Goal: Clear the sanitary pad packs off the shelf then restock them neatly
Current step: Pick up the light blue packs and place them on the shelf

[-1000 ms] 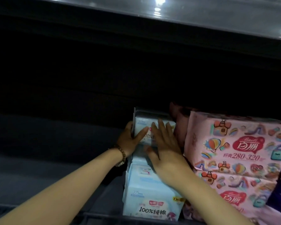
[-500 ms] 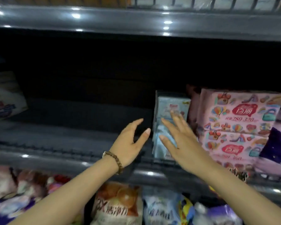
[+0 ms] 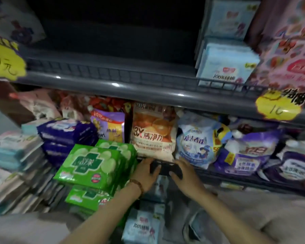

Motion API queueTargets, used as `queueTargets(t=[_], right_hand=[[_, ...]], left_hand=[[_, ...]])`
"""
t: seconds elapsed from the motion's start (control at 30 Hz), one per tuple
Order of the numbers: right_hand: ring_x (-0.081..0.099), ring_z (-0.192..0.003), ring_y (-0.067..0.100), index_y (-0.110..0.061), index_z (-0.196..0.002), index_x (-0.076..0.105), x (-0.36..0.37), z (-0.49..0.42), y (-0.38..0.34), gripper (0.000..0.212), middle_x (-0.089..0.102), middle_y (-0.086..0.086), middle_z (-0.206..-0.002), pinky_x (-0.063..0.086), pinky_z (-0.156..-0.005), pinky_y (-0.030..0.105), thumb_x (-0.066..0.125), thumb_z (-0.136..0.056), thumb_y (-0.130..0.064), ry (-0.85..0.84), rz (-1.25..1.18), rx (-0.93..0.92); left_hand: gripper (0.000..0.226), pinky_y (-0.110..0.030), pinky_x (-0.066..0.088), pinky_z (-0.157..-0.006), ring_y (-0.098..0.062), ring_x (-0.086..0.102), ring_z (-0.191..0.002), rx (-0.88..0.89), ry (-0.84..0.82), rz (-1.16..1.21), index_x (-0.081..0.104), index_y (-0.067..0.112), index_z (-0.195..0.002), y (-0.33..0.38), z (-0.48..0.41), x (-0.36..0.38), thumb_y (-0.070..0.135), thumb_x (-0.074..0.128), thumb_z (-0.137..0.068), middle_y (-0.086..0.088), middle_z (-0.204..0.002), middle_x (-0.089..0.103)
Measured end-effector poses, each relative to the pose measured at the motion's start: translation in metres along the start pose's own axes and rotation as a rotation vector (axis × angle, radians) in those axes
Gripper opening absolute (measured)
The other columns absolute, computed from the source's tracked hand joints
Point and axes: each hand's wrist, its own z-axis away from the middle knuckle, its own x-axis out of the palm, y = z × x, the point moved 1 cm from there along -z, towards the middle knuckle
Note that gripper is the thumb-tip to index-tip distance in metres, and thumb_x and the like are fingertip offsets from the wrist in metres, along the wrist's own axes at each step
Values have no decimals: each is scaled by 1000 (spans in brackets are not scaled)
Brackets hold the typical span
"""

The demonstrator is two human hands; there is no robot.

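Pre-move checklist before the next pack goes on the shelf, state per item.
1. Room on the shelf left of the shelved blue packs: ok, no packs show there.
2. Shelved blue packs squared up: cannot tell, blurred.
3. Left hand free: cannot tell, it is on a dark object.
4. Right hand free: cannot tell, same object.
5. Next pack close by: ok, a loose blue pack lies below the hands.

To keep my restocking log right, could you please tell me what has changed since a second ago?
Both hands left the light-blue packs on the upper shelf and dropped to the lower shelf, where the left hand and right hand now hold a dark object between them. These packs stay stacked beside the pink packs.
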Motion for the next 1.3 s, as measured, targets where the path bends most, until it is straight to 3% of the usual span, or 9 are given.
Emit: queueTargets(t=[0.13,0.3,0.43,0.6,0.77,0.87,1.0,1.2,1.3], right_hand=[[51,-117,21,-3,-133,48,41,-6,34,42,49,14,-137,40,-91,27,55,-97,-23,-133,-402,389],[48,-105,19,-9,-134,45,61,-11,59,41,50,9,-127,39,-88,33,48,-99,-30,-232,-713,705],[48,-115,23,-10,-130,48,78,-30,73,36,48,13,-138,40,-95,35,48,-100,-29,-259,-719,730],[38,-135,25,-17,-146,37,111,-53,83,67,38,3,-149,36,-105,33,62,-89,-42,-296,-834,741],[51,-124,23,-22,-139,46,147,-65,115,106,50,0,-140,42,-107,41,79,-51,-69,-302,-942,747],[62,-111,22,-22,-117,63,155,-69,125,83,66,4,-121,47,-102,44,83,-45,-59,-306,-1041,743],[66,-102,24,-21,-101,69,158,-71,121,35,74,3,-100,49,-99,43,75,-69,-34,-340,-1154,728],[70,-86,19,-13,-103,67,168,-72,131,16,75,7,-92,53,-90,38,65,-87,-18,-355,-1250,752],[70,-85,23,-11,-99,67,165,-67,134,23,75,11,-92,53,-91,41,69,-78,-20,-306,-1261,762]], left_hand=[[49,-25,35,-105,-22,42,-129,-323,-173,63,37,8,-141,-46,-10,33,32,43,-99,-9,-143,42],[58,-23,27,-105,-25,21,-142,-539,-273,188,11,3,-149,-72,-31,64,27,36,-102,-10,-156,17],[57,-24,29,-103,-27,28,-138,-688,-171,238,20,0,-148,-95,-51,84,28,38,-101,-12,-152,25],[83,-46,43,-101,-37,50,-120,-739,-117,209,46,-4,-132,-172,-89,137,57,58,-77,-22,-136,48],[73,-36,34,-108,-33,43,-128,-740,-95,141,42,1,-138,-136,-78,119,57,41,-92,-17,-143,43],[67,-28,37,-100,-30,48,-124,-786,-56,313,50,-1,-131,-136,-77,125,52,46,-91,-10,-136,49],[57,-33,47,-93,-30,57,-114,-886,-3,564,59,-1,-122,-136,-87,127,42,62,-85,-13,-127,57],[35,-20,53,-61,-19,58,-78,-858,-93,690,64,12,-89,-136,-94,125,46,61,-85,-6,-93,65],[73,-36,55,-86,-25,66,-92,-789,-230,648,69,20,-91,-148,-91,134,77,72,-46,-9,-100,70]])
